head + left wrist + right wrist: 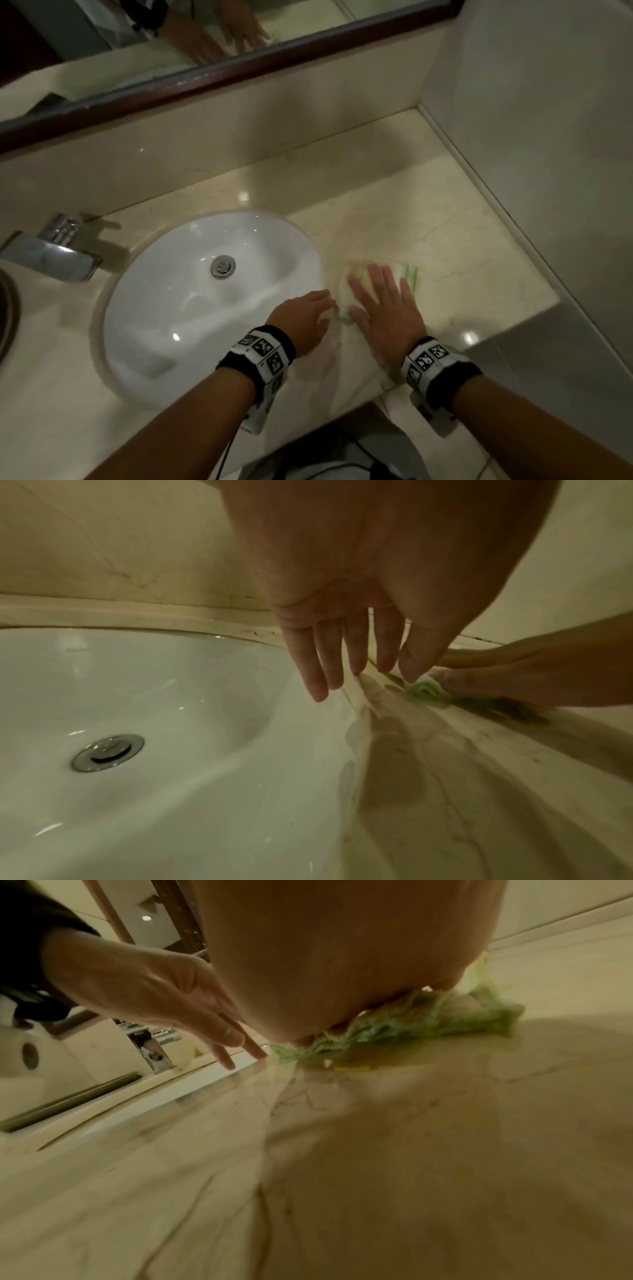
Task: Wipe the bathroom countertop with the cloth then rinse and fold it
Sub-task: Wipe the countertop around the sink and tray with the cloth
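Observation:
A pale cloth with green stripes (356, 277) lies on the beige marble countertop (445, 240), just right of the white sink (191, 294). My right hand (383, 298) presses flat on the cloth with straight, spread fingers. In the right wrist view the cloth (411, 1023) bunches under the right palm (342, 974). My left hand (305, 315) hovers at the sink's right rim with straight fingers, holding nothing. In the left wrist view the left fingers (352, 653) stretch toward a cloth corner (424, 691) that the right hand (534, 677) presses down.
A chrome faucet (51, 253) stands left of the sink, and a drain plug (222, 265) sits in the basin. A dark-framed mirror (212, 78) runs along the back. A wall (534, 113) bounds the counter on the right. A paper roll (27, 1053) shows at the left.

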